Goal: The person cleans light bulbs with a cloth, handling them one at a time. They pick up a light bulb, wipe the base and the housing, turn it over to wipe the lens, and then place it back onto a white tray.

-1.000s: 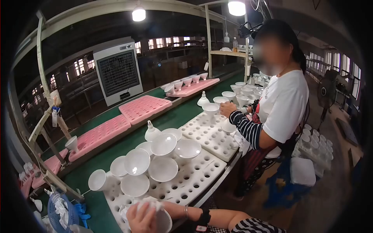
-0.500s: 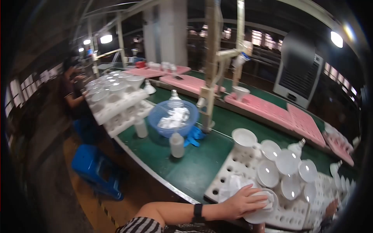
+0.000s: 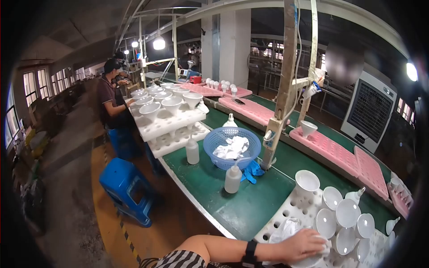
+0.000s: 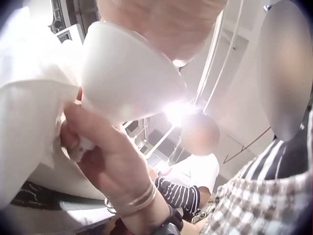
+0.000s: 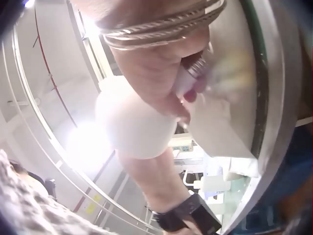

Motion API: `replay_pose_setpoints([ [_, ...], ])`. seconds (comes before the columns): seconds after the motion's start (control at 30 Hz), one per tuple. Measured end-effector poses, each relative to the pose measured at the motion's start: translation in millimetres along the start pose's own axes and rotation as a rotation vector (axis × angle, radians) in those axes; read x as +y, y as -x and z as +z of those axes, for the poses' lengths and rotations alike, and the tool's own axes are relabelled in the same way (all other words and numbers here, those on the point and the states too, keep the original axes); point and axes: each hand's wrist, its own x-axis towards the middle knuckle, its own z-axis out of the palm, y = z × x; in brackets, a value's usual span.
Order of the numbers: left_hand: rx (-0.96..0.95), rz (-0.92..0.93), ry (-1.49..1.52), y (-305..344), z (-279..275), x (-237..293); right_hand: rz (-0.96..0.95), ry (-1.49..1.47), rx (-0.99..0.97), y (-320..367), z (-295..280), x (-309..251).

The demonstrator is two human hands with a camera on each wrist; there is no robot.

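Observation:
In the right wrist view, my right hand (image 5: 151, 78) grips the neck of a white cone-shaped lamp bulb (image 5: 137, 127); its metal screw base (image 5: 196, 67) shows past the fingers. My left hand (image 3: 303, 245) lies over the bulb's wide face, with a white cloth (image 3: 326, 245) under its fingers. In the left wrist view, that palm (image 4: 161, 24) is at the bulb's rim. The head view hides my right hand below the bulb. Beside them, several similar bulbs (image 3: 347, 213) stand face-up in a white foam tray (image 3: 276, 219) with round holes.
Left of the tray are a blue basket (image 3: 210, 149) of white cloths, two squeeze bottles (image 3: 232, 179) and a blue glove (image 3: 252, 169). Stacked trays (image 3: 154, 127) of bulbs stand beyond. Pink trays (image 3: 330, 145) line the back. A blue stool (image 3: 120, 178) and another worker (image 3: 111, 98) are left.
The head view has swung left, from the neighbouring worker on the right to the basket and stool. My left hand stays over the bulb with the cloth.

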Motion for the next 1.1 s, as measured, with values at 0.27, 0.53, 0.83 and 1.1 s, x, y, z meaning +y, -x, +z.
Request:
replay_pose_setpoints([
  [0.27,-0.153,0.193,0.085,-9.6,-23.3,34.2,0.072,0.016,0.674,222.6,-1.4,-26.6],
  [0.53,0.000,-0.367,-0.249,33.7,-43.2,-20.9,0.038,0.152,0.837,266.5,-10.2,-13.5],
  [0.83,-0.010,-0.598,-0.865,74.8,-95.7,-79.1,-0.085,0.433,0.848,264.0,-25.1,19.2],
  [1.1,-0.284,-0.511,0.097,-9.8,-24.4,32.4,-0.035,1.103,0.842,241.7,3.7,-45.1],
])
